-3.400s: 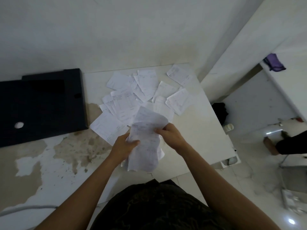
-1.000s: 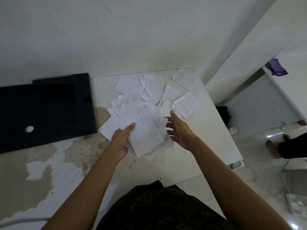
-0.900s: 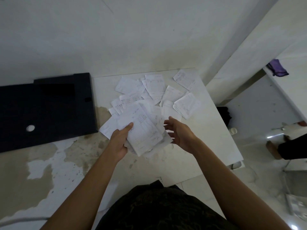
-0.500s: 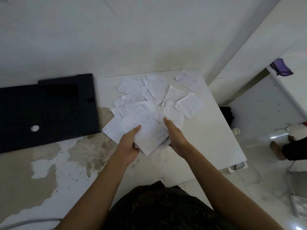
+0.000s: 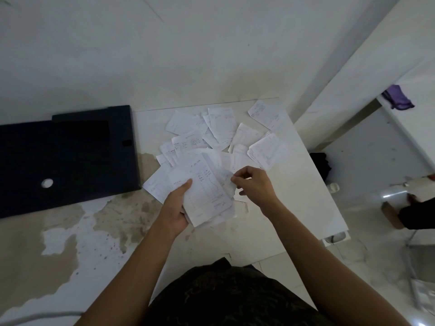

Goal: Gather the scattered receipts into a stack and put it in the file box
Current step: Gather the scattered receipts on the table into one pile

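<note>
White paper everywhere: held a loose stack of receipts point(image 5: 204, 191) in left hand point(image 5: 175, 209), thumb pressed on top sheet, fingers curled underneath, so clamped on the stack, above the table's near-middle. Stack uneven, edges fanned, lower sheets poking out at the btm right. Right hand point(image 5: 255, 187) just beside stack's right edge, thumb & forefinger pinched together on the corner of one receipt point(image 5: 227, 177); other fingers curled in. Rest of the scattered receipts point(image 5: 219, 135) lay on the white table point(image 5: 299, 208) beyond the hands, overlapping in a rough cluster, some face up w/ faint print, too small to read. One separate receipt point(image 5: 264, 115) near the far right corner of the table, apart from the cluster. Small pile point(image 5: 264, 149) to the right of the cluster, just beyond the right hand. Black file box point(image 5: 68, 156) to the left, lying flat w/ a round hole in its face, near edge touching or just beside the leftmost papers; couldn't tell whether open or closed. Tabletop stained & peeling at the left front. Purple cloth point(image 5: 397, 96) on a ledge at far right, well apart from the table. Dark patterned clothing at the btm of view.
</note>
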Motion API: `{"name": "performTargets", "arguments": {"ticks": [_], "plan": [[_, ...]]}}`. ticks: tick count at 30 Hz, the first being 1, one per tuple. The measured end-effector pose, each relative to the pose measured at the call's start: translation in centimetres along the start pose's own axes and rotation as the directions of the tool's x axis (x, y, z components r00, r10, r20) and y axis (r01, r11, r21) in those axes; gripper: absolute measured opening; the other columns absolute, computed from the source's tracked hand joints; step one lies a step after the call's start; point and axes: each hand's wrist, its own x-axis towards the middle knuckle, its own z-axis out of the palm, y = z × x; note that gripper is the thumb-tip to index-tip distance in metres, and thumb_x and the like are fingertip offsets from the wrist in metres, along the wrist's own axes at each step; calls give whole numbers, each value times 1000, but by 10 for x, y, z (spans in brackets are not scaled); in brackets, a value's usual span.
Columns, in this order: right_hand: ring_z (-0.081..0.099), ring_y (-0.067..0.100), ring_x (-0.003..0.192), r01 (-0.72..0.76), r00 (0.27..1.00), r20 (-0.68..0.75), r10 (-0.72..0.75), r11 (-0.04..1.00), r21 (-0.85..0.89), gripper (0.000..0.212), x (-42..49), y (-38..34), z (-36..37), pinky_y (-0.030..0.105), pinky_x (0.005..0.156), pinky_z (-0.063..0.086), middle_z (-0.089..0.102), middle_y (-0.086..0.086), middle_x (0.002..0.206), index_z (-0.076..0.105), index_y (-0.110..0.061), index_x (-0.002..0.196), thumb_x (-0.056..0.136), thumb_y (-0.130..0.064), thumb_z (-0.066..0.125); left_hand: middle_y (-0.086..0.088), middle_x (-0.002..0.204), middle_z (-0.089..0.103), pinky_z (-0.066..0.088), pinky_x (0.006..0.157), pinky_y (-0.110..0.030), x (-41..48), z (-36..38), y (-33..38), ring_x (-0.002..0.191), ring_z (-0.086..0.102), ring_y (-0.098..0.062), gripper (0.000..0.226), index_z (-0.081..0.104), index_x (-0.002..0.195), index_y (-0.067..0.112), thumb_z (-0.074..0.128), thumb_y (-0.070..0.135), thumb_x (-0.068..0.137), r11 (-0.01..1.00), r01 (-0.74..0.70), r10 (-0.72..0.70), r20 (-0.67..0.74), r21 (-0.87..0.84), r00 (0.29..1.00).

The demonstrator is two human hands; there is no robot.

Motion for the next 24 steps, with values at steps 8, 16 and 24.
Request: {"name": "performTargets", "arguments": {"ticks": [8, 16, 24], "plan": [[75, 24, 71, -143, 982, 146, 117, 973, 181, 8, -7, -5, 6, 34, 64, 62, 71, 14, 80, 62, -3, 79, 82, 4, 65, -11, 116, 71, 55, 77, -57, 2, -2, -3, 107, 66, -38, 25, 67, 114, 32, 55, 40, 94, 992, -68, 61, -70, -107, 996], [63, 5, 60, -72, 996, 51, 74, 997, -41, 14, 2, -15, 3, 20, 55, 46, 73, -5, 80, 69, -21, 90, 85, -35, 70, -15, 131, 63, 54, 88, -54, -1, -3, 1, 116, 62, -35, 40, 56, 134, 22, 55, 33, 96, 998, -54, 55, 37, -28, 998], [69, 14, 54, 53, 998, -40, -49, 993, 105, 11, 7, -27, 3, 26, 54, 58, 70, 4, 69, 62, -10, 82, 91, -14, 66, -15, 130, 63, 53, 85, -54, 4, -1, 0, 116, 62, -36, 38, 60, 130, 23, 59, 34, 93, 992, -10, 24, 106, -127, 994]]}}
